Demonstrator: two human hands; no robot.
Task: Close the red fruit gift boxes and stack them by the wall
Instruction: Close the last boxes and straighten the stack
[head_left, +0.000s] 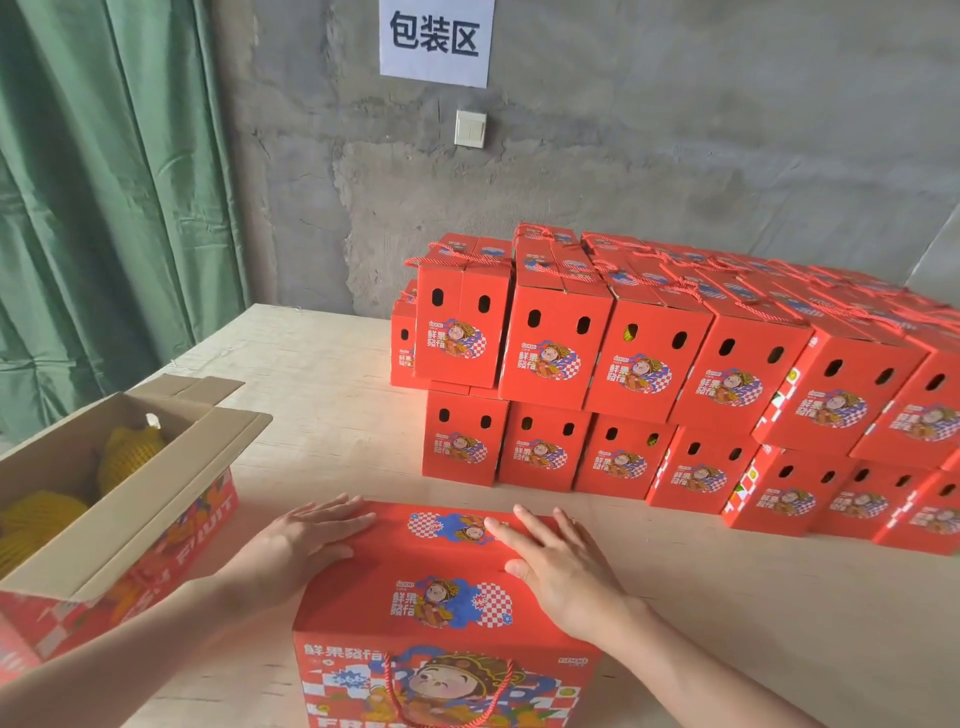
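At the near edge of the pale wooden table (322, 395) I see a red cardboard gift box (447, 603) with a cartoon print. Its top flaps are folded down, so I cannot tell what is inside. My left hand (306, 540) lies flat on the left part of the top, fingers straight and together. My right hand (556, 561) presses flat on the right part, fingers slightly spread. A red cord handle (447, 696) hangs down the box's front face.

At the table's left edge stands an open brown corrugated carton (156, 499), red-printed outside, holding yellow fruits in foam netting (130, 457).

Towards the far right corner a stack of matching red boxes (644, 374) stands two layers high, all closed, with oval holes facing me. It sits near the grey concrete wall (675, 156), which carries a white paper sign (436, 41) and a white light switch (470, 128). A green curtain (104, 182) hangs on the far left.
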